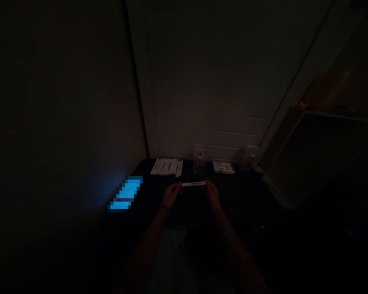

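Note:
Between my two hands a white marker [194, 184] is held level above the dark table. My left hand [172, 193] pinches its left end, and my right hand [212, 192] grips the right end. Dark print shows on the marker's barrel. Behind my left hand lies a row of several white markers [165, 167], side by side. A pack of white markers [223, 167] lies beyond my right hand. The dim light hides fine detail of the fingers.
A clear package [200, 162] with a dark label stands by the wall, and another clear package [249, 157] is at the back right corner. A glowing blurred screen [125, 194] lies at the left edge of the dark table [242, 196]. A shelf unit [303, 151] stands right.

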Tool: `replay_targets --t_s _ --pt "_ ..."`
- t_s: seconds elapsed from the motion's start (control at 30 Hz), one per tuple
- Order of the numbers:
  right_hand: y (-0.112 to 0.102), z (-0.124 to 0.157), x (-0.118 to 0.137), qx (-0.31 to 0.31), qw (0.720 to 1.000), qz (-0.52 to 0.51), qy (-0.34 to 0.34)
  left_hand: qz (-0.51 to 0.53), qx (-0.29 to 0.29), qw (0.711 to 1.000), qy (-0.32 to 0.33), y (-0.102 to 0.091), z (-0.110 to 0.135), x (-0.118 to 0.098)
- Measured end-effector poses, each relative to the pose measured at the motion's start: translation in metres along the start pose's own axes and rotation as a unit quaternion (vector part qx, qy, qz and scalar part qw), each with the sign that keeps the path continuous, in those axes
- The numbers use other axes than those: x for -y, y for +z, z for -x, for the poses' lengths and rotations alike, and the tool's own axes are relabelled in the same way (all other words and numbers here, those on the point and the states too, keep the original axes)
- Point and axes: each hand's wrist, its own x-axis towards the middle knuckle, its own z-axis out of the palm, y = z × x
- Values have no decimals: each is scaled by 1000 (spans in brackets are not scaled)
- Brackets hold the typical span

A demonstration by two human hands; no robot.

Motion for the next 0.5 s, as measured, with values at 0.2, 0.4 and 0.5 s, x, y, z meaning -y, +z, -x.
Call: replay_targets --t_s 0.2,0.4,0.5 --pt "-1 2 3 14 1000 0 0 18 -15 1000 -6 2 0 1" --pt "-3 -1 1 23 999 31 -10 11 -7 1000 10 2 -2 5" --pt "-3 -1 1 23 999 42 -17 5 -7 1000 16 2 -2 5"
